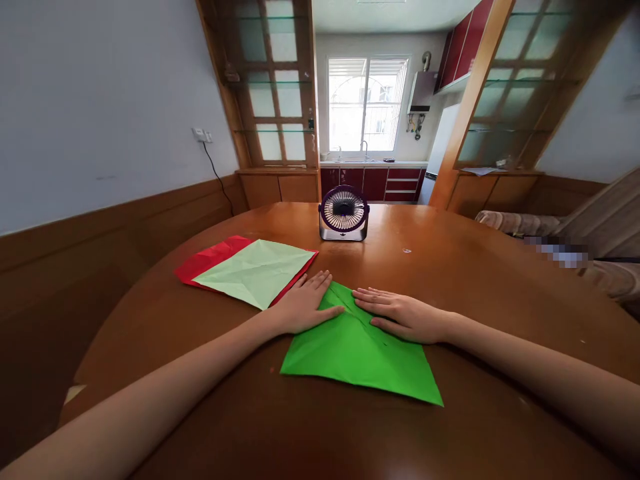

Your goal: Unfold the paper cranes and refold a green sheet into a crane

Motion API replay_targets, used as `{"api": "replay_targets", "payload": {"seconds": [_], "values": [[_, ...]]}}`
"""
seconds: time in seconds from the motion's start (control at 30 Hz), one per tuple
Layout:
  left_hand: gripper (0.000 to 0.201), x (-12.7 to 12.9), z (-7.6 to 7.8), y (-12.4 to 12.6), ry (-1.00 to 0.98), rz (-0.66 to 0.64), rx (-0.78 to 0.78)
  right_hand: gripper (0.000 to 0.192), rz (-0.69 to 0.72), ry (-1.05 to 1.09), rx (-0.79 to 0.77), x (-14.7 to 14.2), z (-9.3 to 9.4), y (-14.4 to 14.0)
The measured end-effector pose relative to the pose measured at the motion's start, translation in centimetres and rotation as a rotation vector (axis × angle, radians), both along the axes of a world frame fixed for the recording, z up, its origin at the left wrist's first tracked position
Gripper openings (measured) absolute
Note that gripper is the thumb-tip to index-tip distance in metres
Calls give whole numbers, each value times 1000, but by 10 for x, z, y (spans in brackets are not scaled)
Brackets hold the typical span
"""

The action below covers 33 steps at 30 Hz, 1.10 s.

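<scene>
A bright green sheet of paper [360,357] lies folded into a triangle shape on the round wooden table [450,280]. My left hand [305,305] lies flat on its upper left edge, fingers together and stretched out. My right hand [397,315] presses flat on its upper right part, fingers pointing left. The fingertips of both hands nearly meet over a fold line at the sheet's far corner. Neither hand grips anything.
To the left lie a pale green sheet [255,270] on top of a red sheet [210,260], both creased. A small purple desk fan [344,213] stands at the table's far side. A sofa [575,253] is at the right, a wall with wooden panelling at the left.
</scene>
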<state>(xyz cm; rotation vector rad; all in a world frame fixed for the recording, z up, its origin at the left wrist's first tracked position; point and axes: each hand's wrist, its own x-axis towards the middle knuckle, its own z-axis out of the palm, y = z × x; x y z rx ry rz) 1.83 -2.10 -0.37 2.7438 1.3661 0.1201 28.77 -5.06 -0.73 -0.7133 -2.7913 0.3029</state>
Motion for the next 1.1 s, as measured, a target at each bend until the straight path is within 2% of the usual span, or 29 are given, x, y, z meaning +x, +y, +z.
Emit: {"api": "replay_targets", "payload": {"seconds": [0.13, 0.27, 0.4, 0.83, 1.1], "values": [[87, 2, 0, 1, -26, 43, 52, 53, -11, -15, 7, 0, 1, -1], [81, 9, -2, -12, -28, -105, 141, 53, -19, -39, 20, 0, 0, -1], [76, 15, -4, -21, -13, -198, 49, 53, -11, -21, 39, 0, -2, -1], [82, 12, -5, -12, -32, -161, -40, 52, -17, -32, 50, 0, 0, -2], [82, 14, -8, -3, -37, -108, 31, 52, -12, 5, 47, 0, -2, -2]]}}
